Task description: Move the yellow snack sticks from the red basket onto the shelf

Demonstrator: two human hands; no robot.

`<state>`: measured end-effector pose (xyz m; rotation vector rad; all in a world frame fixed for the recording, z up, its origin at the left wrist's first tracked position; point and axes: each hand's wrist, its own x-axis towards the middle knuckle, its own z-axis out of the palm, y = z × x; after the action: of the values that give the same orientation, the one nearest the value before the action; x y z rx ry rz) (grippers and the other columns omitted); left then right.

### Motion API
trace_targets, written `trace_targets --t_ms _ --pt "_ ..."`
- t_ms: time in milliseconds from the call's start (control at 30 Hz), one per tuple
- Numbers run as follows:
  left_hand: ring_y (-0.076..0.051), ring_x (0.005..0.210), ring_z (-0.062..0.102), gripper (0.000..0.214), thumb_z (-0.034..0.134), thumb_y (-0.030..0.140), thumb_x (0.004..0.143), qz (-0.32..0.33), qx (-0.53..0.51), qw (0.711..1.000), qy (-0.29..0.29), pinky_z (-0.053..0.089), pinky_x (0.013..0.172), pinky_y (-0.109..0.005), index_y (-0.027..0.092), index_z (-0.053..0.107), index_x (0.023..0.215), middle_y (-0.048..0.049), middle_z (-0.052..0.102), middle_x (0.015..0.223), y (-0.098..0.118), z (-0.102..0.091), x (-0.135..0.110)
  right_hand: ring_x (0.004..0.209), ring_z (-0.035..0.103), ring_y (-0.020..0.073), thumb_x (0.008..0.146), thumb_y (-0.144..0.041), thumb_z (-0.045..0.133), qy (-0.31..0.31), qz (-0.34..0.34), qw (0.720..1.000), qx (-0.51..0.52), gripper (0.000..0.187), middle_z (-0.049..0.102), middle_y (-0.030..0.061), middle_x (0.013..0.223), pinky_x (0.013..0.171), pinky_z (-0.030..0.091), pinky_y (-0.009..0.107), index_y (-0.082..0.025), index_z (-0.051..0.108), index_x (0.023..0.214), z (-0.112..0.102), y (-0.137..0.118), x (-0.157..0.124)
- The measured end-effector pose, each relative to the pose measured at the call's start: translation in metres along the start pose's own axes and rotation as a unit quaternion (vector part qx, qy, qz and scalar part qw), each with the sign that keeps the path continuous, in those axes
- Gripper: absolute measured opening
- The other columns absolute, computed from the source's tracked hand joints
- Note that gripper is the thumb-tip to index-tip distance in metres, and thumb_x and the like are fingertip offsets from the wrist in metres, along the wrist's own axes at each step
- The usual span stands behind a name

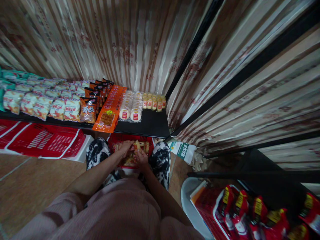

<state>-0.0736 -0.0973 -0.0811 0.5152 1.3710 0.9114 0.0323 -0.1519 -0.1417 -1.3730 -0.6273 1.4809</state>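
Observation:
A red basket [125, 137] between my knees holds several small snacks in clear, yellowish wrappers. My right hand [142, 158] is closed on one small yellow-wrapped snack [136, 145], held tilted over the basket. Right beside it is my left hand [126, 148], its fingers curled in over the basket; what they grip, if anything, is too small and dim to make out. On the black shelf [152, 125] in front, matching wrapped snacks [154, 102] stand in short rows at the right end. Next to them lie round white crackers [130, 108] in clear packs.
Orange snack bags [107, 111], brown-orange bags [88, 108] and rows of white bags [58, 108] fill the shelf leftward. A flattened red basket [50, 140] lies below. Black frame bars [240, 70] cross the right side before a curtain; red packets [240, 210] sit lower right.

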Motion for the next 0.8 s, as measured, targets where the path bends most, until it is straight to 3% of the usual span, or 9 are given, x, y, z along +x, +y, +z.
trace_targets --t_ms 267,567,800 --pt "-0.009 0.048 0.050 0.027 0.064 0.033 0.068 0.032 0.037 0.998 -0.048 0.040 0.048 -0.020 0.016 0.049 0.053 0.0021 0.050 0.046 0.001 0.005 -0.005 0.051 0.055 0.0109 0.069 -0.057 0.055 -0.029 0.014 0.999 0.007 0.043 0.064 0.0047 0.074 0.044 0.043 0.022 -0.017 0.056 0.086 -0.005 -0.021 -0.014" --pt "-0.005 0.036 0.037 0.035 0.061 0.036 0.068 0.069 0.046 0.991 -0.103 0.031 0.042 -0.019 0.017 0.044 0.045 0.0044 0.044 0.038 0.004 0.007 -0.010 0.046 0.051 0.0094 0.069 -0.053 0.058 -0.024 0.062 0.995 0.072 0.042 0.063 0.0025 0.066 0.042 0.040 0.020 -0.016 0.057 0.089 -0.006 -0.033 -0.019" --pt "-0.004 0.038 0.039 0.030 0.067 0.032 0.063 0.066 0.072 0.992 -0.079 0.030 0.042 -0.017 0.015 0.046 0.049 0.0050 0.046 0.040 0.010 0.008 -0.008 0.043 0.049 0.0074 0.069 -0.051 0.057 -0.004 0.095 0.991 0.094 0.039 0.062 0.0007 0.058 0.038 0.036 0.017 -0.016 0.059 0.086 -0.006 -0.039 -0.021"
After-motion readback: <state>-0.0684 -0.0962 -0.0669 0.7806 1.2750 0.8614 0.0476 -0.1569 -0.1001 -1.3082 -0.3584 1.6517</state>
